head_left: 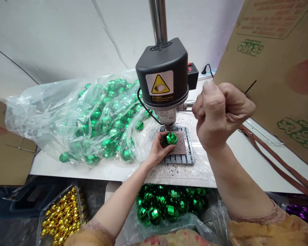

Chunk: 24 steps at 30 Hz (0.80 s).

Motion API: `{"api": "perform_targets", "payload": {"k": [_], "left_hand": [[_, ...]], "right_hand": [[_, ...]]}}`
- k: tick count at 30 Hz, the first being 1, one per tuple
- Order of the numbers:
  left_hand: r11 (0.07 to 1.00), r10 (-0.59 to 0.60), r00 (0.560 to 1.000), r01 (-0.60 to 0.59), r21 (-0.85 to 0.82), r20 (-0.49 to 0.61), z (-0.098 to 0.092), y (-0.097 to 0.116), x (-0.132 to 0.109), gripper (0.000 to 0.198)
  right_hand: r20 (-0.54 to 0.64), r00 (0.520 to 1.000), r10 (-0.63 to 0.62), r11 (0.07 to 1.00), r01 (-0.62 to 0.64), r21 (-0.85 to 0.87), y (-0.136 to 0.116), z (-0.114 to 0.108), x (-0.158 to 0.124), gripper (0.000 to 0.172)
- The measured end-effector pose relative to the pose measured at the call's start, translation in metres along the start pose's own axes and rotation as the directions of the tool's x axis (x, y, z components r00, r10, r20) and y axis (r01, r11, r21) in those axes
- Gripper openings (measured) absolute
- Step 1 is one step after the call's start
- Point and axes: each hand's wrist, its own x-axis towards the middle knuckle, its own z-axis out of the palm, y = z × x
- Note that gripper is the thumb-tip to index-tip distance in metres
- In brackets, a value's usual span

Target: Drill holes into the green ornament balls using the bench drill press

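A shiny green faceted ball (pixel 171 138) sits on a brown board (pixel 181 147) over the slotted metal base (pixel 190 155) of a small drill press (pixel 161 68). My left hand (pixel 157 148) pinches this ball from the left, thumb in front and fingers behind, directly under the drill's chuck (pixel 169 126). To the right of the machine, my right hand (pixel 217 112) is raised with curled fingers at the metal feed lever (pixel 188 105). Its fingers wrap round the lever's end, which they mostly hide. Dark chips are scattered over the board and base.
A clear plastic bag (pixel 51 102) of green balls lies left on the white table (pixel 100 171). More green balls (pixel 169 205) are in a bag below the front edge. Gold balls (pixel 63 215) fill a container lower left. Cardboard boxes (pixel 267 78) and a brown strap (pixel 279 159) are right.
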Motion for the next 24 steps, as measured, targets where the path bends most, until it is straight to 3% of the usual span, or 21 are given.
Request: {"api": "perform_targets", "payload": {"k": [8,17,21,24], "left_hand": [[0.999,0.035,0.999,-0.036,0.020,0.029,-0.001,-0.004,-0.004,0.054],[1.000,0.008,1.000,-0.008,-0.004,0.027,0.000,-0.001,-0.003,0.055],[1.000,0.022,0.999,-0.022,-0.018,0.024,0.001,0.000,-0.003,0.054],[1.000,0.021,0.999,-0.021,-0.017,0.028,0.001,0.000,-0.003,0.055]], "right_hand": [[0.073,0.997,0.004,1.000,-0.004,0.005,-0.003,0.008,0.023,0.048],[0.011,1.000,0.000,1.000,0.000,0.014,0.004,-0.004,-0.008,0.052],[-0.050,0.995,-0.090,0.989,0.095,0.110,0.008,-0.003,-0.011,0.051],[-0.045,0.992,-0.118,0.990,0.121,0.073,0.008,-0.004,-0.013,0.051]]}}
